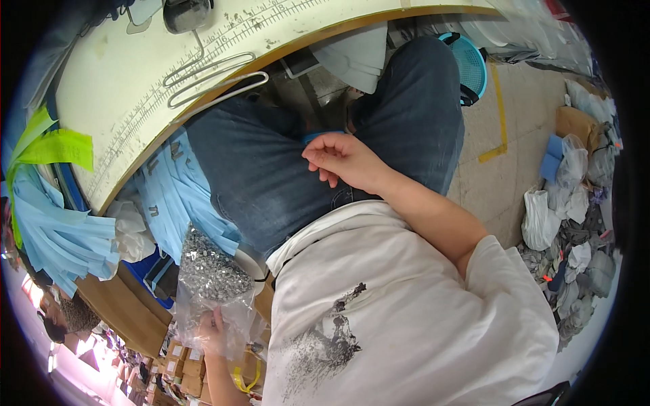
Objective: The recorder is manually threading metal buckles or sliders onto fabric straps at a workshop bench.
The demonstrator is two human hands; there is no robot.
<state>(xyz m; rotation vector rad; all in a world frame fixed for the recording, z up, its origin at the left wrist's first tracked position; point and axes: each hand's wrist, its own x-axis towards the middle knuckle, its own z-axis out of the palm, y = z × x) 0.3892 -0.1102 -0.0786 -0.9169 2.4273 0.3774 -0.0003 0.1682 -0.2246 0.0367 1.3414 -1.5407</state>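
Low on the left, a clear plastic bag (218,271) bulges with many small shiny grey pieces, too small to name. My left hand (211,330) grips its loose lower part, the fingers partly showing through the plastic. Over my lap hangs my right hand (342,161), loosely closed, thumb near the bent fingers, with nothing visible in it. Light blue fabric strips (177,179) with small metal clips lie between the bag and the table edge, beside my left thigh.
A worn white table (135,88) with ruler markings curves across the upper left, a bent wire rack (217,78) at its edge. More blue strips (57,220) hang at far left. A turquoise basket (470,64) stands beyond my knee. Bags and cloth (575,264) pile up at right.
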